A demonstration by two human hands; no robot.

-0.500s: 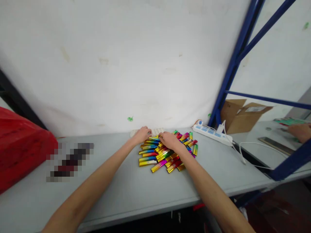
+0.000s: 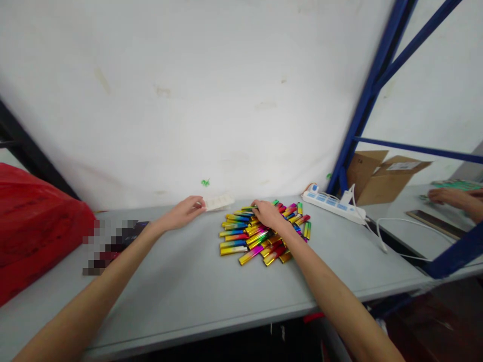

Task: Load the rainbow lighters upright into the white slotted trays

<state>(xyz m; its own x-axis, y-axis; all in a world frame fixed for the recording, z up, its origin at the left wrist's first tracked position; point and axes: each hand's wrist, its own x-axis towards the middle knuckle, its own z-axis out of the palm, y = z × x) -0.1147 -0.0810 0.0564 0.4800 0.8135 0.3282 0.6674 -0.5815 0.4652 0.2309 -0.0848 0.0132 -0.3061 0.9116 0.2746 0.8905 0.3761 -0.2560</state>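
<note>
A pile of slim, shiny lighters (image 2: 233,238), gold fading into red, blue, green or purple, lies on the grey table. Over its upper part rests my right hand (image 2: 268,213), fingers bent down and closed against the lighters; what is between the fingertips is hidden. Left of the pile, my left hand (image 2: 185,212) pinches the left end of a pale sheet (image 2: 219,202) with faint rows on it, perhaps stickers. The sheet lies close to the wall, just behind the lighters.
To the right, a white power strip (image 2: 334,205) with trailing cables lies before a blue rack post (image 2: 360,115). An open cardboard box (image 2: 385,181) and another person's hand (image 2: 451,197) are beyond. At left sits a red plastic bag (image 2: 41,231) beside a dark, pixelated item (image 2: 118,241).
My left hand has moved left, away from the lighters, and now grips the sheet's end. The sheet shows more plainly. My right hand stays over the pile.
</note>
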